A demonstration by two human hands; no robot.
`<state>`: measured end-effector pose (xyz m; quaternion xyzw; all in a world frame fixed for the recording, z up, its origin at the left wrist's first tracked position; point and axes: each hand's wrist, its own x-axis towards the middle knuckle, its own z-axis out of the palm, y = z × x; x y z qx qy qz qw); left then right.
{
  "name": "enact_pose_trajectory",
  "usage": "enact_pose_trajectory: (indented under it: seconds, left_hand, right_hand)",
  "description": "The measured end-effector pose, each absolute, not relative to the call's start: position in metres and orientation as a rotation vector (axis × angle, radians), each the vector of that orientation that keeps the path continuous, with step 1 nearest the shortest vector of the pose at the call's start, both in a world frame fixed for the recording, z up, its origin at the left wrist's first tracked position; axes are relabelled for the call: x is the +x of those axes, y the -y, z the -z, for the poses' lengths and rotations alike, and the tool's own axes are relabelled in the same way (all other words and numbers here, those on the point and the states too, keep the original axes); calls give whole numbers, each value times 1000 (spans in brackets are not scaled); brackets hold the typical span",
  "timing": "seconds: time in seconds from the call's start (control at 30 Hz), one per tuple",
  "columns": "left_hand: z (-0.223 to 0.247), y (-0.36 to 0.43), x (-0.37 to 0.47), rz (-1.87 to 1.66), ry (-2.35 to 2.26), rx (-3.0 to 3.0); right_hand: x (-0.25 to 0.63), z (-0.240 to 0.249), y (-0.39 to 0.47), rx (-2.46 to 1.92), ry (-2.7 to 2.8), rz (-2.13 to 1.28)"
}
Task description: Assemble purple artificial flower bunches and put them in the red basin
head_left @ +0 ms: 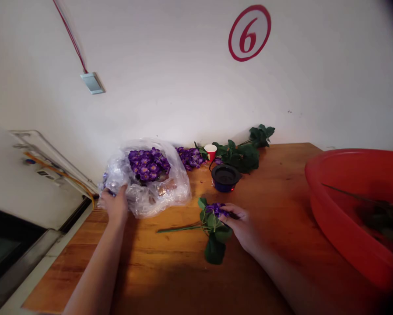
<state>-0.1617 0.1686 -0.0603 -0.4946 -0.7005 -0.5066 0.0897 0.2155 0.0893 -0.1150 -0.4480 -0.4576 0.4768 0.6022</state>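
My left hand grips the near left side of a clear plastic bag, its fingers partly hidden by the film. Purple artificial flowers show through the bag's mouth. Over the middle of the table, my right hand is closed on an artificial flower stem with green leaves and purple blossoms at its head. The bare end of that stem points left. Just beyond the right hand stands a small round black pot with a glowing red light on its side.
Loose purple flowers, a red and white paper cup and leafy green stems lie along the wall. A large red basin holding dark stems stands at the right of the wooden table.
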Motion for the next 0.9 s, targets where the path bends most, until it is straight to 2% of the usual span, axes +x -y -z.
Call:
enact_pose_trajectory:
  seconds: [0.07, 0.13, 0.23, 0.33, 0.43, 0.67, 0.9]
  left_hand:
    - [52, -142, -139, 1414, 1978, -1281]
    - [47, -111, -106, 1275, 1723, -1506]
    - [51, -75, -52, 805, 1339, -2452]
    - [65, -63, -18, 408, 1320, -2781]
    - [76, -67, -18, 292, 1405, -2767]
    - [62, -61, -55, 347, 1667, -2629]
    - [34, -43, 13, 1011, 1642, -2788]
  right_hand:
    - [213, 116, -90, -1002, 1018, -1152]
    - [212, 115, -89, -978, 897, -1188]
    - [215, 108, -87, -934, 713, -1241]
    - [221, 98, -84, -869, 674, -1251]
    - [228, 89, -83, -828, 655, -1209]
    - [235, 85, -88, -916, 697, -1103]
    - [229, 77, -79, -966, 825, -943]
